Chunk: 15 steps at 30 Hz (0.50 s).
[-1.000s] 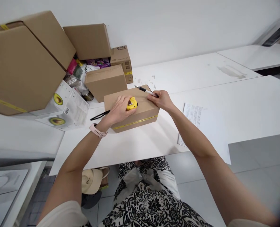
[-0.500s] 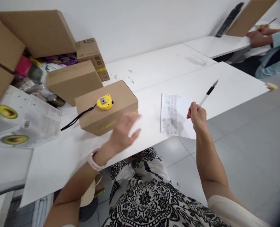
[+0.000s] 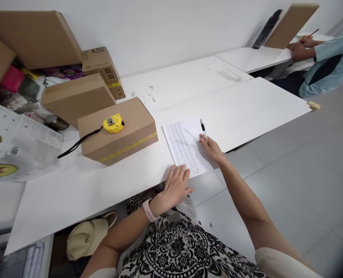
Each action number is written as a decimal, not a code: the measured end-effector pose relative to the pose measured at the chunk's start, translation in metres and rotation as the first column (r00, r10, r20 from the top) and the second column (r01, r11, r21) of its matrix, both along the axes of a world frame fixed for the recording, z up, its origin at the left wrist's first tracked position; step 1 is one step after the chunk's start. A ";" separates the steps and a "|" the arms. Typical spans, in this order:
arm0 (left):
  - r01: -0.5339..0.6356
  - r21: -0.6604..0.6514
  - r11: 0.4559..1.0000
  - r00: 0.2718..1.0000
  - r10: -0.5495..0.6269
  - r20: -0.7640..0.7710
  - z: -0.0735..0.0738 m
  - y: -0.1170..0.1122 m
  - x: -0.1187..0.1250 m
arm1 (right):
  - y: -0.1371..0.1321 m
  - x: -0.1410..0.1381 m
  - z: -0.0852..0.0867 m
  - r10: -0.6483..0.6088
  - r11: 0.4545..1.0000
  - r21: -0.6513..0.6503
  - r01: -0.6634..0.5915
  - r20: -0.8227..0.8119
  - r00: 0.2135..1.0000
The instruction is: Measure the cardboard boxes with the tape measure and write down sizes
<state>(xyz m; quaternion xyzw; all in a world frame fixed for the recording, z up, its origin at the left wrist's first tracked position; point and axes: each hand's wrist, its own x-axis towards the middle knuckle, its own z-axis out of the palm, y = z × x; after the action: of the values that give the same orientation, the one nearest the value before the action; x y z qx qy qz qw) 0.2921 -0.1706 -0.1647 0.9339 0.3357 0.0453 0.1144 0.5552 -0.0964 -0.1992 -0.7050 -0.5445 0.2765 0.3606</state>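
Observation:
My left hand [image 3: 177, 183] lies open with fingers spread, its fingertips on the lower left corner of a printed sheet of paper [image 3: 180, 144]. The sheet rests tilted at the table's front edge, with columns of small text on its left part. My right hand [image 3: 213, 148] is closed around a white pen [image 3: 203, 128] with a black grip, its tip pointing up and away over the paper's right side. Left of the paper stands a closed cardboard box [image 3: 118, 135] with a yellow tape strip. On its top sits a yellow tape measure [image 3: 113, 123] with a black wrist strap.
More cardboard boxes [image 3: 78, 92] and an avocado-print carton [image 3: 21, 150] crowd the left of the white table [image 3: 241, 112]. Below the table is a beige cap [image 3: 86, 237]. At far right, a person in a light blue sleeve [image 3: 333, 48] holds a red pencil.
My left hand has moved from beside the box onto the paper's corner. My right hand has brought the pen left over the sheet, which now lies turned. The view has shifted right.

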 end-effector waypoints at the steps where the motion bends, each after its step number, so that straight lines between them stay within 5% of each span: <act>1: -0.054 0.018 0.998 0.998 0.053 0.044 0.005 0.001 -0.013 | 0.000 -0.007 0.000 0.031 1.000 0.003 -0.031 -0.009 0.999; 3: -0.263 0.122 0.957 0.959 0.245 0.144 0.019 0.017 -0.043 | 0.000 -0.018 0.000 0.055 0.998 0.019 -0.055 -0.014 0.998; 7: -0.580 0.269 0.769 0.813 0.528 0.245 0.057 0.081 -0.109 | -0.002 -0.030 -0.002 0.056 0.997 0.047 -0.059 0.057 0.997; 10: -0.602 0.262 0.754 0.797 0.555 0.237 0.074 0.121 -0.142 | -0.010 -0.035 -0.003 0.075 0.995 0.061 -0.084 0.137 0.988; 15: -0.622 0.272 0.734 0.783 0.580 0.226 0.075 0.152 -0.161 | -0.031 -0.049 -0.003 0.092 0.991 0.074 -0.110 0.213 0.973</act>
<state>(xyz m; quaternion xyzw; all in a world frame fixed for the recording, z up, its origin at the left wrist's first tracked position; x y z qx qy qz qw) 0.1314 -0.0185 -0.0893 0.7755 0.5990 0.1946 -0.0444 0.5061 -0.1271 -0.2020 -0.6855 -0.6259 0.1951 0.3166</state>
